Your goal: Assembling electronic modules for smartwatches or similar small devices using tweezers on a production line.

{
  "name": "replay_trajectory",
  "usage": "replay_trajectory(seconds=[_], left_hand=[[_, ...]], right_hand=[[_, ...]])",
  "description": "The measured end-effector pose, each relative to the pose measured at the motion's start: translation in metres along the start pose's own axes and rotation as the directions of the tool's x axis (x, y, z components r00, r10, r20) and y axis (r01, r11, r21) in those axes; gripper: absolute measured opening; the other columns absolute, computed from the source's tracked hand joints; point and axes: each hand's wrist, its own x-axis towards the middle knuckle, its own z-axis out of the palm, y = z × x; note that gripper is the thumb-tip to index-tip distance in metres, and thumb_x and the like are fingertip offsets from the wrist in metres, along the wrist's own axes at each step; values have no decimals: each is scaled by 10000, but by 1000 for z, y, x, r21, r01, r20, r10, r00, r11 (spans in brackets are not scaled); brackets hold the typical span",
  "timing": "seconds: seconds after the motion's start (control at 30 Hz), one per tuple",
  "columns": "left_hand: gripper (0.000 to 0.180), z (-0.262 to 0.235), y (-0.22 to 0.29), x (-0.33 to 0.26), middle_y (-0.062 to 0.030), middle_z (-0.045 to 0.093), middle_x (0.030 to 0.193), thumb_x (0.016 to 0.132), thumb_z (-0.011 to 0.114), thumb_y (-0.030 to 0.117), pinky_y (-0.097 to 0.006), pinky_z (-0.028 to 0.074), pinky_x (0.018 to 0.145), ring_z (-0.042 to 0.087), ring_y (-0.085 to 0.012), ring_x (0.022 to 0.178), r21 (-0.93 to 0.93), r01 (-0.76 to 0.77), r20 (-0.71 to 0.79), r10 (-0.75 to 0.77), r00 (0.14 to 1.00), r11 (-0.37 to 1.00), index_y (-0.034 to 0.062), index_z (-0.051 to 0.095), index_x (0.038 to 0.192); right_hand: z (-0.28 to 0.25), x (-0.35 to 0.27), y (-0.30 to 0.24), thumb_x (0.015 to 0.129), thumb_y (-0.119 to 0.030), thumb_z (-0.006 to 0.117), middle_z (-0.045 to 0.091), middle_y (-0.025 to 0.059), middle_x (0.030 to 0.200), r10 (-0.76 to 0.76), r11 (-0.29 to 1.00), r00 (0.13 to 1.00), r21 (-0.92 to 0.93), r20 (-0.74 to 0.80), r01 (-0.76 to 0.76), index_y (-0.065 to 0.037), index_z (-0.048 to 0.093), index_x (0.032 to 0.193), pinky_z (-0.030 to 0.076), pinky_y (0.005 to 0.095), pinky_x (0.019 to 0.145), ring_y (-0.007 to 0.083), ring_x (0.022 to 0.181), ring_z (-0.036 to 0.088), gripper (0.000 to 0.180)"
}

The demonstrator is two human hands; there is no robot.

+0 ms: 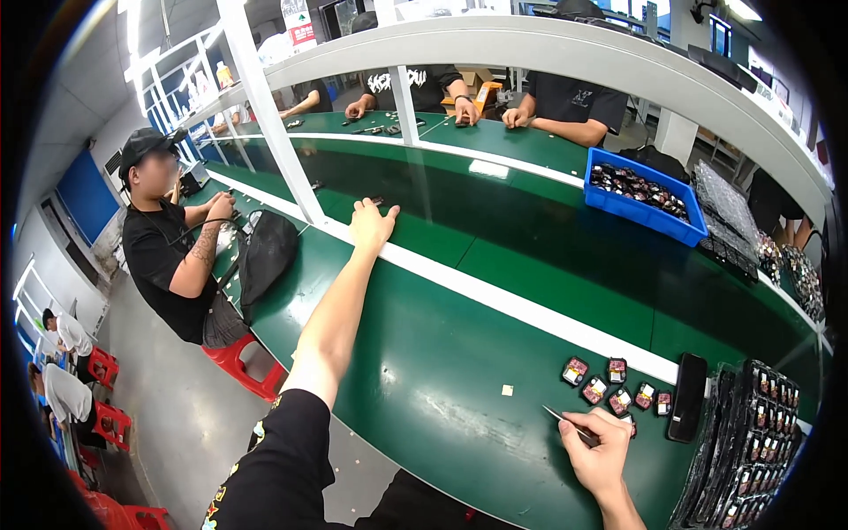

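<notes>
My left hand stretches over the white rail onto the dark green belt. Its fingers are bent around a small dark part, mostly hidden beyond the fingertips. Low on the right, my right hand holds a pair of tweezers like a pen, tips pointing up and left. Just beyond that hand lie several small black square modules with reddish and white faces, one partly covered by the fingers. A small pale square lies on the green table, left of the tweezer tips.
At right are a black phone-like slab and stacked black trays of modules. A blue bin of small parts stands across the belt. White posts rise from the rail. A person sits at left beside a black bag; others work opposite.
</notes>
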Motion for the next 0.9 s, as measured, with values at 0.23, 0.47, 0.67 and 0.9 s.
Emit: replay_trajectory(seconds=[0.23, 0.47, 0.67, 0.9], left_hand=[[687, 15, 5, 31, -202, 750, 1233, 941, 806, 632, -536, 618, 953, 770, -416, 1137, 67, 135, 36, -137, 990, 989, 44, 664, 1267], [478, -2, 6, 13, -166, 797, 1037, 870, 846, 445, -504, 635, 893, 794, -384, 1056, -7, -53, -13, 53, 999, 999, 28, 777, 1095], [287, -97, 99, -144, -71, 812, 1044, 866, 850, 269, -362, 609, 806, 774, -216, 918, -713, -373, 239, 706, 667, 594, 109, 852, 1104], [499, -149, 117, -271, -27, 708, 1168, 859, 897, 277, -368, 533, 897, 692, -235, 972, -866, -468, 173, 983, 54, 178, 97, 795, 1313]], right_hand=[[3, 2, 2, 864, -26, 868, 684, 53, 676, 37, 999, 999, -9, 12, -37, 43, 855, 986, 401, 264, 530, 89, 573, 586, 141], [-1, -5, 0, 875, -47, 863, 691, 46, 672, 10, 1000, 1000, -2, 8, -10, 32, 860, 983, 394, 266, 530, 81, 573, 583, 134], [-5, -5, 5, 893, -49, 857, 721, 95, 716, 43, 999, 998, 11, 35, -44, 34, 855, 1012, 470, 283, 547, 136, 588, 659, 146], [-3, 2, 5, 939, -38, 850, 719, 41, 777, 147, 972, 989, 182, 25, -149, 30, 857, 1039, 445, 253, 587, 66, 669, 615, 121]])
